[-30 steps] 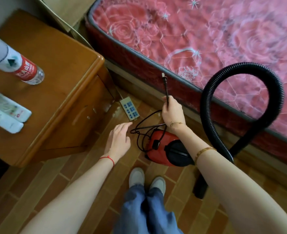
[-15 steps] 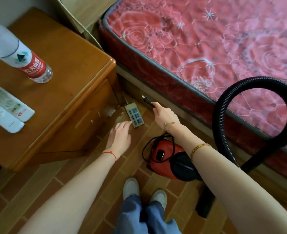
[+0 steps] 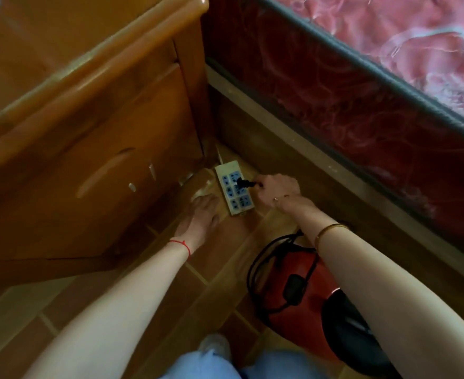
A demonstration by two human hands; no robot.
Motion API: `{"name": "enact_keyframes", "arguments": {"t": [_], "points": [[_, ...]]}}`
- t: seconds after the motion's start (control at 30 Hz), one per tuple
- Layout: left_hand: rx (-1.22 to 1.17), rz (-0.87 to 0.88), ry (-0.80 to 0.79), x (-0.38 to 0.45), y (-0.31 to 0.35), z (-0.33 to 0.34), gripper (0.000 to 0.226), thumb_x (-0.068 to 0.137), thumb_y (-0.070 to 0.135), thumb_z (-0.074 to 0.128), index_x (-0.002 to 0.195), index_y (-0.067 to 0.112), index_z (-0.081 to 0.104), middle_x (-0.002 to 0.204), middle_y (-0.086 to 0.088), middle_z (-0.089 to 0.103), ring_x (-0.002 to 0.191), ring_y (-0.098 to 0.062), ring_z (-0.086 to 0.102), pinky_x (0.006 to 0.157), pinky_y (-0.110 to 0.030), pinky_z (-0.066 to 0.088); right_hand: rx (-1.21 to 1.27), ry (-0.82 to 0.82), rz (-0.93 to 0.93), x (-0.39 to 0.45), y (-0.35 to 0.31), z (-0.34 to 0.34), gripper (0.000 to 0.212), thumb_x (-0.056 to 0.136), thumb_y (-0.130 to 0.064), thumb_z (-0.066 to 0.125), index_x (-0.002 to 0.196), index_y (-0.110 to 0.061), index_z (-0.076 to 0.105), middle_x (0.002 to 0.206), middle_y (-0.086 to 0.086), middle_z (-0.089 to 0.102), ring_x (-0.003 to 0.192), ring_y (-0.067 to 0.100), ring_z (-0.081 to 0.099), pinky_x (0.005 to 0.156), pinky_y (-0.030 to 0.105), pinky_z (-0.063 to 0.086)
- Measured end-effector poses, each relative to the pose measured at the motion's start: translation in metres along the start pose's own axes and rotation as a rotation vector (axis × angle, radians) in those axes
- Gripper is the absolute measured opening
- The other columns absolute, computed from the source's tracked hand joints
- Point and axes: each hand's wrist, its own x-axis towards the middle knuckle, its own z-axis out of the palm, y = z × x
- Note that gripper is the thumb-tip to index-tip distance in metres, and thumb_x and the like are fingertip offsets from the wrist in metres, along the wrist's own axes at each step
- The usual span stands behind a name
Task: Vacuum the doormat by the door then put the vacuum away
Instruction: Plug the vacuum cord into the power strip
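A red and black vacuum cleaner [image 3: 302,294] sits on the tiled floor at the lower right, partly hidden by my right forearm, with its black cord looped on top. My right hand [image 3: 277,188] is shut on the black plug [image 3: 243,184], whose tip is over the upper sockets of a white power strip [image 3: 233,191] lying on the floor. My left hand [image 3: 199,220] rests flat on the floor with fingers apart, touching the strip's left edge. No doormat shows in this view.
A wooden nightstand [image 3: 88,149] with a drawer fills the left. A bed with a red patterned mattress [image 3: 362,86] on a wooden frame runs along the right. The strip lies in the narrow gap between them. My shoes and jeans [image 3: 214,362] are at the bottom.
I have leaned down much closer to the floor. My right hand brought the plug down from mid-air onto the power strip. My left hand slid forward to the strip's edge.
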Motion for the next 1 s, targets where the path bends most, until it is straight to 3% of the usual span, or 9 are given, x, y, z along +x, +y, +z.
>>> {"name": "enact_keyframes", "arguments": {"t": [0.1, 0.17, 0.37, 0.6, 1.0], "points": [[0.01, 0.024, 0.004, 0.022, -0.014, 0.024, 0.059, 0.098, 0.024, 0.048, 0.151, 0.016, 0.025, 0.156, -0.004, 0.025, 0.142, -0.022, 0.022, 0.113, -0.037, 0.023, -0.075, 0.022, -0.028, 0.026, 0.003, 0.021, 0.044, 0.096, -0.056, 0.03, 0.121, -0.036, 0.06, 0.105, 0.003, 0.068, 0.096, 0.024, 0.063, 0.067, 0.03, 0.041], [0.009, 0.044, 0.018, 0.031, -0.019, 0.038, 0.064, 0.095, 0.026, 0.053, 0.151, 0.015, 0.026, 0.154, -0.004, 0.027, 0.14, -0.022, 0.026, 0.11, -0.036, 0.025, -0.124, 0.043, -0.041, 0.04, 0.005, 0.033, 0.045, 0.095, -0.059, 0.034, 0.113, -0.032, 0.065, 0.1, 0.001, 0.068, 0.091, 0.022, 0.063, 0.065, 0.029, 0.041], [0.035, 0.123, 0.091, 0.047, -0.022, 0.059, 0.076, 0.091, 0.036, 0.058, 0.152, 0.013, 0.02, 0.157, -0.005, 0.022, 0.142, -0.021, 0.022, 0.113, -0.034, 0.022, -0.278, 0.058, -0.072, 0.062, 0.002, 0.049, 0.046, 0.091, -0.057, 0.046, 0.111, -0.023, 0.069, 0.101, 0.004, 0.067, 0.092, 0.023, 0.064, 0.063, 0.028, 0.042], [0.04, 0.098, 0.072, 0.061, -0.02, 0.081, 0.081, 0.09, 0.043, 0.058, 0.152, 0.01, 0.02, 0.158, -0.007, 0.018, 0.143, -0.024, 0.02, 0.117, -0.038, 0.022, -0.319, 0.047, -0.095, 0.062, -0.003, 0.058, 0.043, 0.091, -0.052, 0.05, 0.107, -0.015, 0.064, 0.105, 0.007, 0.066, 0.095, 0.024, 0.064, 0.068, 0.029, 0.044], [-0.012, 0.09, 0.17, 0.073, -0.022, 0.085, 0.075, 0.082, 0.042, 0.069, 0.143, 0.011, 0.039, 0.149, -0.008, 0.037, 0.137, -0.024, 0.031, 0.111, -0.04, 0.031, -0.419, 0.075, -0.171, 0.066, -0.023, 0.053, 0.038, 0.092, -0.046, 0.051, 0.112, -0.015, 0.061, 0.107, 0.006, 0.065, 0.096, 0.023, 0.063, 0.067, 0.03, 0.041]]}}
